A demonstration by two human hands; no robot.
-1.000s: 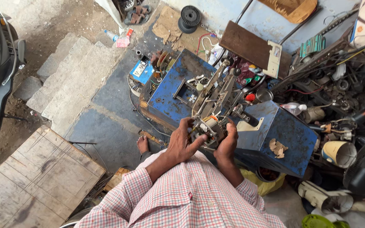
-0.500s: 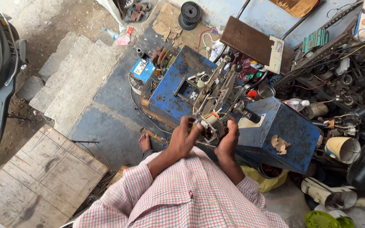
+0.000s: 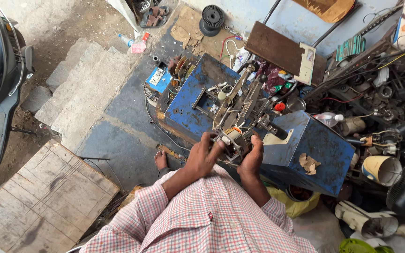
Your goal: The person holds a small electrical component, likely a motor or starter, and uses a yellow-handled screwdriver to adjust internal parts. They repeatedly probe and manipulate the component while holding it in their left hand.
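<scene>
Both hands, left hand (image 3: 202,157) and right hand (image 3: 251,157), have fingers closed around a small motor part (image 3: 230,143) just before the blue machine (image 3: 202,100); a loose grip could drop it.

A cluttered repair spot under daylight

Grey stone steps (image 3: 78,86) ran beside a dirt floor (image 3: 62,28), a worn wooden board (image 3: 43,197) lay below them, and heaps of scrap parts (image 3: 380,103) crowded against the pale blue wall (image 3: 296,23)
</scene>
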